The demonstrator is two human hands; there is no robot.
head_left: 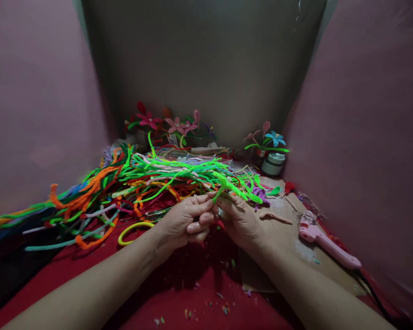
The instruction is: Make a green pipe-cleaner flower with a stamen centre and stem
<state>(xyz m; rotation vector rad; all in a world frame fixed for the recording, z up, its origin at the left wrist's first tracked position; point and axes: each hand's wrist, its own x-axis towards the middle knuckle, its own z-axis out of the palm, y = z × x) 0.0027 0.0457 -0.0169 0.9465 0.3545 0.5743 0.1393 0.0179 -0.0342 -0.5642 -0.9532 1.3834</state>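
Both hands meet over the near side of the pile, fingertips together. My left hand is closed, its thumb and forefinger pinching the base of a bright green pipe cleaner piece. My right hand grips the same piece from the other side, thumb and fingers pressed together. Above the fingers the green piece spreads into fuzzy strands that lean right. Just beyond the hands lies a heap of loose pipe cleaners, mostly green, with orange, white and blue ones among them. The exact spot where the fingertips press is partly hidden.
A pink glue gun rests on a cardboard sheet at the right. Yellow-handled scissors lie beside my left forearm. Pipe cleaner flowers stand at the back, with a lidded jar at back right. Scraps dot the red cloth.
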